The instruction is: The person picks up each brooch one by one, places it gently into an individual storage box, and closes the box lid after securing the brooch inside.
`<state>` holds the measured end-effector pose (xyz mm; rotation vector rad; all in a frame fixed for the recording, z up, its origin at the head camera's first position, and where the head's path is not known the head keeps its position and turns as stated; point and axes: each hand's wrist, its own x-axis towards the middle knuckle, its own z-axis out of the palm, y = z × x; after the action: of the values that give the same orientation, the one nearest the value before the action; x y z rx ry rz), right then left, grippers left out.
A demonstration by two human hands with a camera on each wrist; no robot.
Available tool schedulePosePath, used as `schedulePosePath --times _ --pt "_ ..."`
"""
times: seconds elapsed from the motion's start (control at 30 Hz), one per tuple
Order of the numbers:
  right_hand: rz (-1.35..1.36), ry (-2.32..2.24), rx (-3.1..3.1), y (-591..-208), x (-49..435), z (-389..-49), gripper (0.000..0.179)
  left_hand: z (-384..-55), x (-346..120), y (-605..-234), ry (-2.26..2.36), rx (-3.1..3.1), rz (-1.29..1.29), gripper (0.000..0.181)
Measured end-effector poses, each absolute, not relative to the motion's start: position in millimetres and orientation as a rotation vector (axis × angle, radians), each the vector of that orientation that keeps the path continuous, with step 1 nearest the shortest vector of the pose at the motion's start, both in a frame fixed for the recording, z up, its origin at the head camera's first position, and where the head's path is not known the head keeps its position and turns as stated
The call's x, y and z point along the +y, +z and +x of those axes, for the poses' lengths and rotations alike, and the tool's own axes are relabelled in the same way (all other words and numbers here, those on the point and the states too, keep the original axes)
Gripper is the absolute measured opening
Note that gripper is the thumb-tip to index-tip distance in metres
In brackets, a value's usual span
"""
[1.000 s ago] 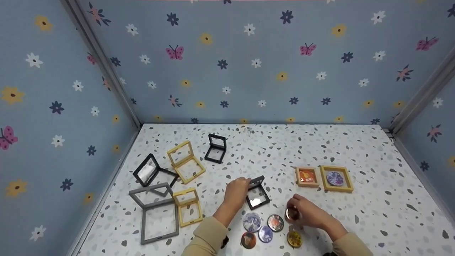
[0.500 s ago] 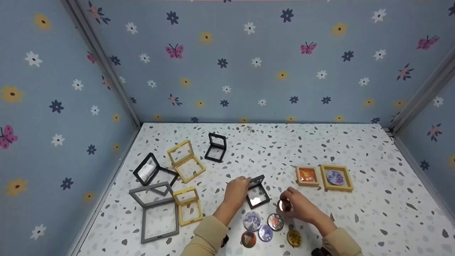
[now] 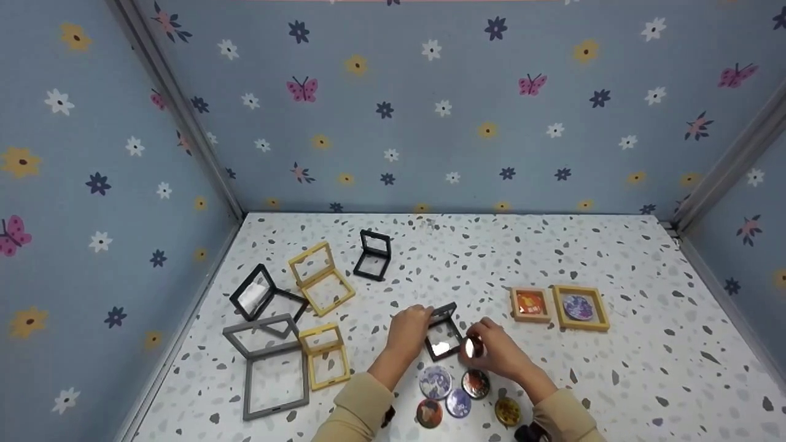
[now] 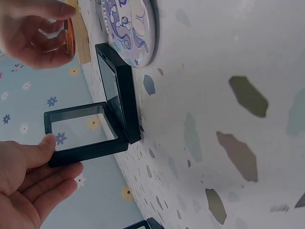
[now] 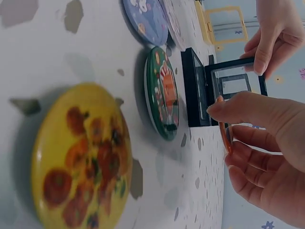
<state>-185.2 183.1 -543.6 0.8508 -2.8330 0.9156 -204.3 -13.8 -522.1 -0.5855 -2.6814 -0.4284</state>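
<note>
My left hand (image 3: 406,336) pinches the raised lid of a small black display frame (image 4: 88,153) between thumb and fingers. The frame's lower half, with its clear film window, lies on the table. In my right hand (image 3: 497,350) is a round pin badge (image 5: 226,136), pinched by its edge and tilted nearly upright at the frame's right side. Its rim looks orange in the wrist views; its printed face is mostly hidden. Nearer the front lie a large purple badge (image 3: 435,382), a green-rimmed badge (image 5: 163,93) and a yellow sunflower badge (image 5: 81,160).
Another purple badge (image 3: 459,403) and a reddish one (image 3: 429,414) lie in front. Several open frames, including a grey one (image 3: 247,383) and a yellow one (image 3: 312,359), stand at left. At right are a small wooden frame (image 3: 532,318) and a yellow frame (image 3: 606,319), each with a badge inside.
My right hand has carried the badge leftward and slightly away from me, up to the black frame's right edge. My left hand stays on the lid.
</note>
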Motion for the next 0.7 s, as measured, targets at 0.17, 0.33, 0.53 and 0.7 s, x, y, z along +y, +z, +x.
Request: schedulePosePath --times 0.17,0.33,0.53,0.7 --pt "0.796 0.918 -2.843 -547 175 -188 0.034 -204 -13 -524 -0.409 -2.656 -0.576 0.014" --pt "0.707 0.916 -2.897 -548 169 -190 0.037 -204 -13 -524 -0.395 -2.656 -0.573 0.013" --pt "0.618 0.941 -2.893 -550 160 -192 0.038 -204 -13 -524 -0.406 -2.659 -0.575 0.012" --pt "0.597 0.944 -2.847 -554 152 -195 0.035 -205 -14 -524 -0.409 -2.639 -0.588 0.013"
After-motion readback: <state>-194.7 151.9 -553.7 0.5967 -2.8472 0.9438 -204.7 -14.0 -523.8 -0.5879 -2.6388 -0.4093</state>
